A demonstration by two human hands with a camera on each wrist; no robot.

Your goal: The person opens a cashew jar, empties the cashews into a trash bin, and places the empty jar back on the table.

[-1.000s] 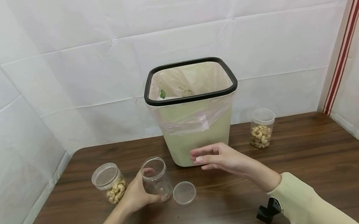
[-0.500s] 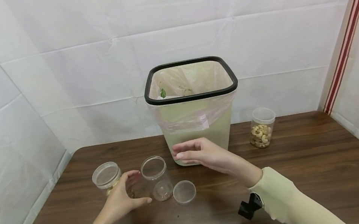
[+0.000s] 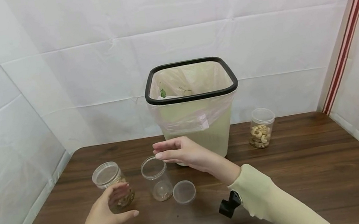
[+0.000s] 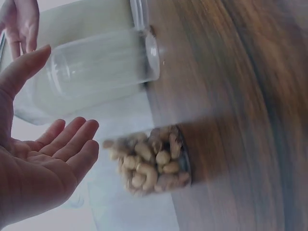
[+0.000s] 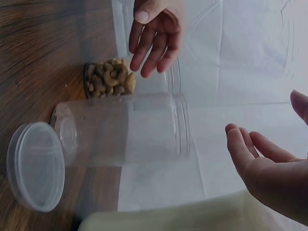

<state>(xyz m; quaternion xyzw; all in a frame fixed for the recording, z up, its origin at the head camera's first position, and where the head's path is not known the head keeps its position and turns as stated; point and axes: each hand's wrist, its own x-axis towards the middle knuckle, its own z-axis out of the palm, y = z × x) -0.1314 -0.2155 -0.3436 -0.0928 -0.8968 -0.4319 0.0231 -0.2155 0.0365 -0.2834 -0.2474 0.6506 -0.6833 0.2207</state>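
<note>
My left hand (image 3: 102,213) has its thumb and fingers spread apart in front of a clear jar of cashews (image 3: 106,174) on the left. In the left wrist view the palm faces the cashews (image 4: 149,163), with nothing held. Beside that jar stands an uncapped, see-through jar (image 3: 160,186) with no nuts in it. A round clear lid (image 3: 184,192) lies flat just right of its base. Over the back right of this jar's rim hovers my right hand (image 3: 188,154), fingers loosely extended and holding nothing; the right wrist view shows a gap between fingers and rim.
A pale green bin (image 3: 197,121) with a black rim and a plastic liner stands at the back centre, with green scraps inside. Another jar of cashews (image 3: 261,135) stands right of it. White sheeting (image 3: 93,74) rises behind the dark wooden table (image 3: 303,171).
My left hand has released the nutless jar and drawn back left and nearer, towards the left cashew jar. My right hand has moved left, from before the bin to over the nutless jar.
</note>
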